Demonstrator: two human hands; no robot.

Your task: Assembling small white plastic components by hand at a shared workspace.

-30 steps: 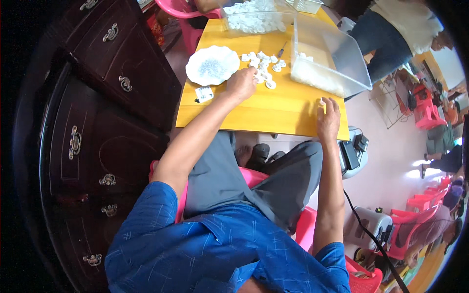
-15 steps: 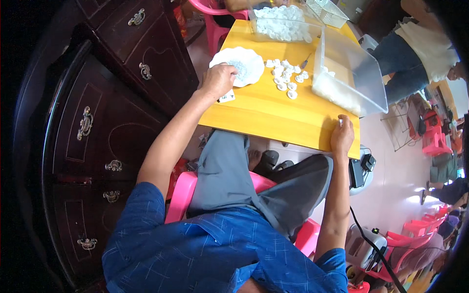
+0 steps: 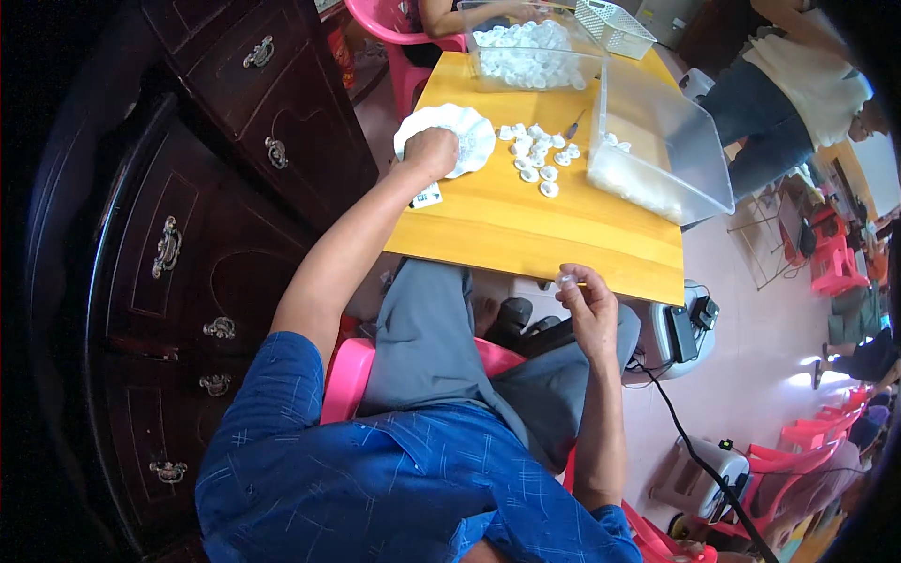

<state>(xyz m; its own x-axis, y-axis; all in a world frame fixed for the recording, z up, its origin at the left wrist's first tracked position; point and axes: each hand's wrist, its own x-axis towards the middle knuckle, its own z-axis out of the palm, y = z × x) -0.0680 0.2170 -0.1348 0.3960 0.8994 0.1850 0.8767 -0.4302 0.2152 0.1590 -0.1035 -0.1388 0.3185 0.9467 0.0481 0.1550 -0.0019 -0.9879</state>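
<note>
My left hand (image 3: 434, 153) reaches over a white plate with a wavy rim (image 3: 479, 136), its fingers bent down and closed. What they hold, if anything, is hidden; small pale bits lie in the plate. Just off the table's front edge, my right hand (image 3: 593, 314) pinches a small white round plastic piece (image 3: 565, 280) between thumb and fingers. Several similar white round pieces (image 3: 539, 148) lie loose on the yellow table (image 3: 526, 230), to the right of the plate. A small dark-tipped tool (image 3: 574, 126) lies beyond them. A white card (image 3: 426, 196) sits below my left wrist.
A clear bin (image 3: 699, 141) holding white pieces stands at the table's right. Another clear bin (image 3: 530, 58), full of white pieces, is at the far end beside a white basket (image 3: 615, 28). Dark drawers (image 3: 235, 178) stand left. Another person's arm (image 3: 460, 17) reaches in beyond.
My right hand has moved left and toward me, off the table's right corner, bringing the small white piece into view. My left hand stays at the plate, now farther over it.
</note>
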